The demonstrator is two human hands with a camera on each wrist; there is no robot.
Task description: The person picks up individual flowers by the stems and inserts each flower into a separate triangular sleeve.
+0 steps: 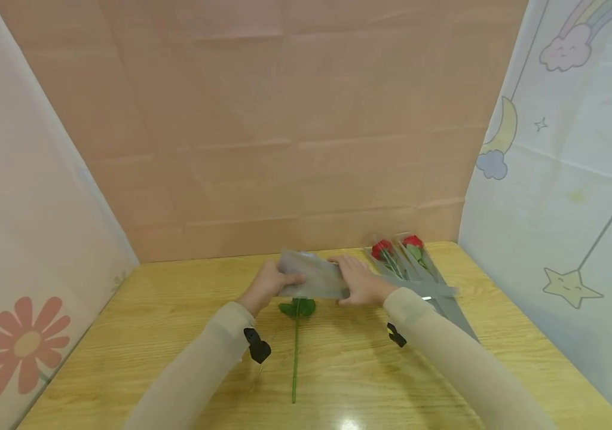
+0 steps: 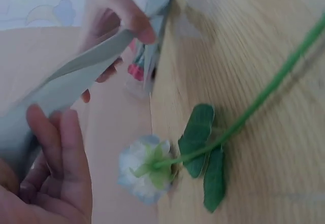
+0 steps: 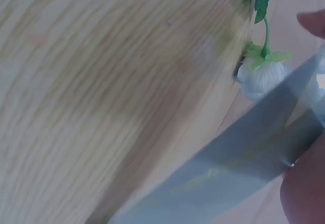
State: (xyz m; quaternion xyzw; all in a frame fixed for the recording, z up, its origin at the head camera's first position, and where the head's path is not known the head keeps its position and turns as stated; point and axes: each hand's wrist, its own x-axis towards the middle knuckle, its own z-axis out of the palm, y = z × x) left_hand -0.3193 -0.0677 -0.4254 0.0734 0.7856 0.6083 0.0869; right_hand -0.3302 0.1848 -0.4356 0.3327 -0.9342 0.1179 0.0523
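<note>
Both hands hold a greyish, see-through flower wrapping sleeve (image 1: 314,279) lifted above the table. My left hand (image 1: 268,285) grips its left end, with the thumb across the front. At the other end, my right hand (image 1: 358,282) grips the sleeve between thumb and fingers. Beneath it lies a single artificial rose with a long green stem (image 1: 296,358) pointing towards me and dark green leaves (image 1: 303,307). The sleeve mostly covers the bloom in the head view; the left wrist view shows a white and pale blue rose head (image 2: 144,169).
Two red roses, one on the left (image 1: 382,249) and one on the right (image 1: 413,241), lie in clear and grey sleeves (image 1: 458,316) at the table's back right. The wooden table (image 1: 177,334) meets a pinkish backdrop (image 1: 284,149) behind and printed side cloths.
</note>
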